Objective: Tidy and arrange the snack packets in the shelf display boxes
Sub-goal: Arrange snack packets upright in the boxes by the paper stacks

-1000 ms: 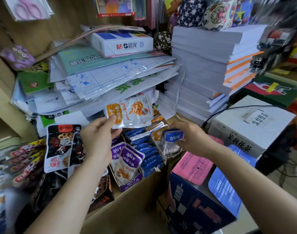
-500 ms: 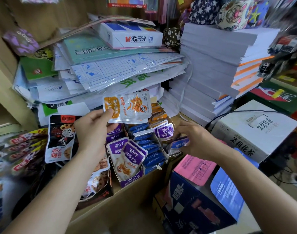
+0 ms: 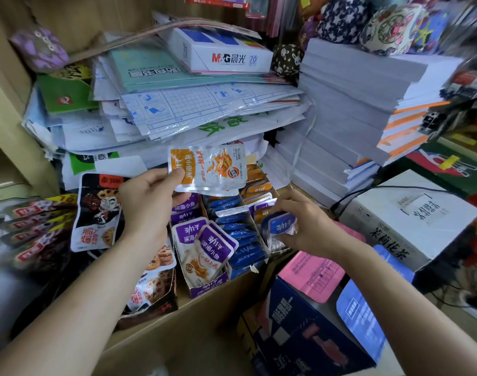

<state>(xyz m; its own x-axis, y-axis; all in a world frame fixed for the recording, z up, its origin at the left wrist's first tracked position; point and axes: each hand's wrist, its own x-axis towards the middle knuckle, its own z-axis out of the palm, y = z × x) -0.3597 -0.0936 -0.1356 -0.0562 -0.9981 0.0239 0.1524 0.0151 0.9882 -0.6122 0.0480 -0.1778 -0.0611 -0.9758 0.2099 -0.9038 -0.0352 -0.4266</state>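
The left hand [image 3: 147, 202] pinched an orange-and-silver foil snack packet [image 3: 213, 169] above the cardboard display boxes [image 3: 207, 290], while the right hand [image 3: 305, 226] gripped a small blue-topped foil packet [image 3: 279, 226] at their right end. Each likely wanted slotting upright, label forward, among its own colour.

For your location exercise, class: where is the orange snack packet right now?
Head view, centre: the left hand pinches the orange snack packet above the purple packet box, below the stacked papers.

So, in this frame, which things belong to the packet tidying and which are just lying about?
Job: left hand pinching orange-labelled foil snack packet; right hand gripping blue-labelled foil snack packet; purple cardboard display box.
Lying about: white M&G paper ream; tall white paper stack; white cardboard carton.
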